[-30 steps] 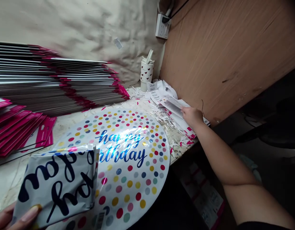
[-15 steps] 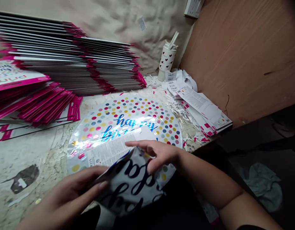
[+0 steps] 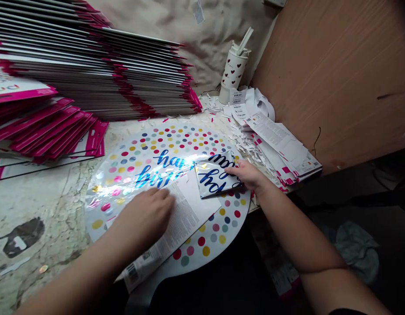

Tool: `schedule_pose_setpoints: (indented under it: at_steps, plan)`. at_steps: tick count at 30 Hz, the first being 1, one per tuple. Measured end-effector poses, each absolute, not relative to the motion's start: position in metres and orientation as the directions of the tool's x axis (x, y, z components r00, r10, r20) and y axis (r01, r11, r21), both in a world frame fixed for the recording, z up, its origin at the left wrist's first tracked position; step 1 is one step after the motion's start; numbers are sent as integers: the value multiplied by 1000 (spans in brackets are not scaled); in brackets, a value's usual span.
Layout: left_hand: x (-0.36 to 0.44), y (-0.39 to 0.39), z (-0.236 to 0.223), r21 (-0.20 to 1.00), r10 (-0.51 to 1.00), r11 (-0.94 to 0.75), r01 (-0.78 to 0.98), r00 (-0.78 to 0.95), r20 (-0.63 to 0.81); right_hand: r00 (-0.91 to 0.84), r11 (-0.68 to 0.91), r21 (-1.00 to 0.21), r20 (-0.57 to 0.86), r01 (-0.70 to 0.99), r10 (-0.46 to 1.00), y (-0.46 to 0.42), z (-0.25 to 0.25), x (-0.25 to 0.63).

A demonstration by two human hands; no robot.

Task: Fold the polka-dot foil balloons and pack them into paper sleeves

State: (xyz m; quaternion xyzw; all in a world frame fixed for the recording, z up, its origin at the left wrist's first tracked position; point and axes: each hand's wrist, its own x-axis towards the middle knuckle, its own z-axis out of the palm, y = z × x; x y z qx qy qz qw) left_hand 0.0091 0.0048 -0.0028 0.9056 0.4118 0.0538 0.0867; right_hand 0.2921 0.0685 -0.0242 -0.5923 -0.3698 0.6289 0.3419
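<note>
A folded foil balloon (image 3: 215,177), silver with dark blue lettering, is pinched in my right hand (image 3: 250,174) by its right end. It is held over the right part of a large round foil balloon (image 3: 189,139) with coloured dots and blue "happy birthday" lettering, lying flat on the table. A white printed card sleeve (image 3: 189,201) with small text and a barcode rests slantwise on the round balloon. My left hand (image 3: 149,214) is over the sleeve's left side with its fingers curled closed; its fingertips, and anything in them, are hidden.
Tall stacks of pink-edged card packs (image 3: 149,78) stand at the back left, with a fanned pile (image 3: 54,127) before them. A heart-patterned cup (image 3: 234,68), paper scraps (image 3: 237,135) and printed cards (image 3: 281,144) lie right, beside a brown board (image 3: 340,78).
My right hand has carried the folded balloon up and right, away from my left hand. My left hand has let go of it and moved over the printed sleeve. The view has shifted slightly.
</note>
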Motion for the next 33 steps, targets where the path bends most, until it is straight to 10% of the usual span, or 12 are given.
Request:
schedule_pose_setpoints:
  at_steps: [9, 18, 23, 28, 33]
  plan:
    - [50, 51, -16, 195, 540, -836, 513, 832, 126, -7, -191, -882, -215, 431, 977, 42, -21, 297]
    - [47, 44, -2, 182, 478, -874, 450, 863, 162, -356, -548, -834, -532, 64, 768, 60, -2, 272]
    - [50, 39, 3, 198, 529, -845, 497, 831, 171, -281, -343, -922, -382, 180, 880, 66, 9, 261]
    - [52, 32, 9, 157, 523, -852, 500, 829, 195, -578, 16, -830, -374, 557, 726, 65, 21, 238]
    - [33, 26, 30, 17, 618, -753, 658, 698, 362, -576, 281, -874, 1, 397, 817, 56, 46, 249]
